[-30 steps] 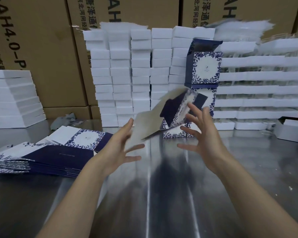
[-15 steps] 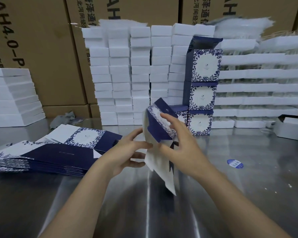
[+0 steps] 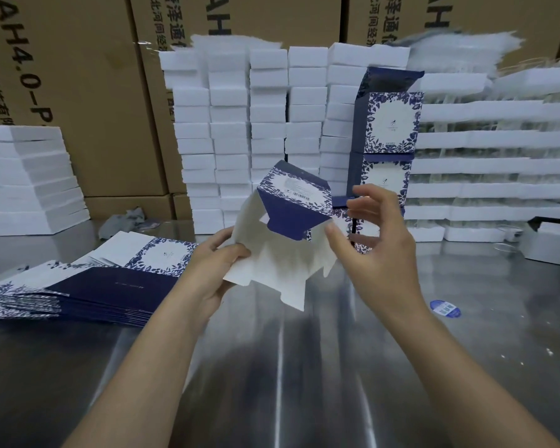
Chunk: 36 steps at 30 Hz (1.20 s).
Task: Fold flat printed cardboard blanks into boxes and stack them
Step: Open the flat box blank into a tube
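Note:
A partly folded blue-and-white printed blank (image 3: 285,240) is held above the steel table (image 3: 304,367), its white inside facing me and a navy flap bent over. My left hand (image 3: 210,270) pinches its lower left edge. My right hand (image 3: 375,244) touches its right edge with the thumb, the other fingers spread loosely. A pile of flat blanks (image 3: 88,279) lies at the left. Folded boxes (image 3: 388,130) stand stacked behind the held blank, the lowest mostly hidden by my right hand.
White foam blocks (image 3: 265,124) are stacked in columns at the back, with more at the left (image 3: 26,179) and right (image 3: 485,163). Brown cartons (image 3: 88,76) form the back wall. A blue round sticker (image 3: 445,308) lies on the table at the right.
The blank went from loose between my open hands to held. It has since opened up, showing its white inside, and my right hand has shifted to its right edge.

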Motion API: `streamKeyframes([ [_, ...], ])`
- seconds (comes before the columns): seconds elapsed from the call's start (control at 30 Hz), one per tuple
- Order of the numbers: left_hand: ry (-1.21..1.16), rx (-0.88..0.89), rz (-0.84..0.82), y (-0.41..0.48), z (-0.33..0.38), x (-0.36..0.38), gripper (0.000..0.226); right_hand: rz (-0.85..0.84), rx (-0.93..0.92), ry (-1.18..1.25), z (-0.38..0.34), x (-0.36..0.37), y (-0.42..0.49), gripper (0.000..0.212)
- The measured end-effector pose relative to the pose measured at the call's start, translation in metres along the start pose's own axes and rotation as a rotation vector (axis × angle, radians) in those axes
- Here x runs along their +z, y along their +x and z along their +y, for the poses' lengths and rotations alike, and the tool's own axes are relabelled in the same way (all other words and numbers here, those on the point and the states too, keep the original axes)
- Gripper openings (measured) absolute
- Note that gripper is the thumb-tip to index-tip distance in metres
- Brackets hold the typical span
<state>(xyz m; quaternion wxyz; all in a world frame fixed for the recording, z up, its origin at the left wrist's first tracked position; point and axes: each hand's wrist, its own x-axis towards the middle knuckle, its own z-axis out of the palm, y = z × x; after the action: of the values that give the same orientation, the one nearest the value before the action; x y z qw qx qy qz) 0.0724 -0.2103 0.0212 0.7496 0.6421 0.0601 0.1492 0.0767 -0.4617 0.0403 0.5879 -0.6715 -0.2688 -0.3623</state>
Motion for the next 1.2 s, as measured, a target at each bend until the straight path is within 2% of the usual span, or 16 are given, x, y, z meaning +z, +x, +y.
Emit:
streamKeyframes([
  [0.1, -0.015, 0.012, 0.009, -0.001, 0.001, 0.001, 0.041, -0.139, -0.009, -0.138, 0.006, 0.004, -0.004, 0.060],
  [0.17, 0.024, 0.040, -0.024, -0.004, 0.003, 0.003, 0.057, -0.198, 0.054, -0.185, 0.011, 0.007, -0.007, 0.066],
  [0.27, 0.159, 0.100, -0.048, -0.011, 0.005, 0.011, 0.082, -0.162, 0.040, -0.283, 0.017, 0.009, -0.009, 0.071],
  [0.33, 0.230, 0.130, -0.045, -0.015, 0.005, 0.016, 0.085, -0.135, 0.021, -0.300, 0.021, 0.006, -0.007, 0.063],
  [0.43, 0.275, 0.169, -0.018, -0.016, 0.002, 0.018, 0.074, -0.157, -0.084, -0.384, 0.027, 0.001, -0.003, 0.035],
  [0.53, 0.262, 0.192, 0.022, -0.014, 0.002, 0.017, 0.052, -0.244, -0.143, -0.492, 0.029, 0.003, -0.005, 0.024],
  [0.6, 0.241, 0.186, 0.047, -0.014, 0.002, 0.017, 0.040, -0.385, -0.099, -0.574, 0.029, 0.005, -0.008, 0.030],
  [0.67, 0.230, 0.199, 0.060, -0.015, 0.004, 0.018, 0.038, -0.536, -0.061, -0.634, 0.027, 0.006, -0.011, 0.040],
  [0.8, 0.157, 0.225, 0.077, -0.018, 0.010, 0.017, 0.038, -0.650, -0.081, -0.718, 0.030, 0.005, -0.012, 0.062],
  [0.87, 0.100, 0.218, 0.060, -0.018, 0.013, 0.017, 0.036, -0.635, -0.122, -0.798, 0.033, 0.005, -0.011, 0.067],
  [0.97, 0.080, 0.227, 0.034, -0.020, 0.015, 0.019, 0.036, -0.569, -0.114, -0.755, 0.034, 0.004, -0.011, 0.063],
  [1.07, 0.051, 0.206, -0.013, -0.019, 0.015, 0.020, 0.028, -0.444, -0.092, -0.634, 0.028, 0.006, -0.011, 0.044],
  [1.2, -0.120, 0.181, -0.090, -0.021, 0.016, 0.023, 0.019, -0.304, -0.062, -0.505, 0.021, 0.005, -0.009, 0.029],
])
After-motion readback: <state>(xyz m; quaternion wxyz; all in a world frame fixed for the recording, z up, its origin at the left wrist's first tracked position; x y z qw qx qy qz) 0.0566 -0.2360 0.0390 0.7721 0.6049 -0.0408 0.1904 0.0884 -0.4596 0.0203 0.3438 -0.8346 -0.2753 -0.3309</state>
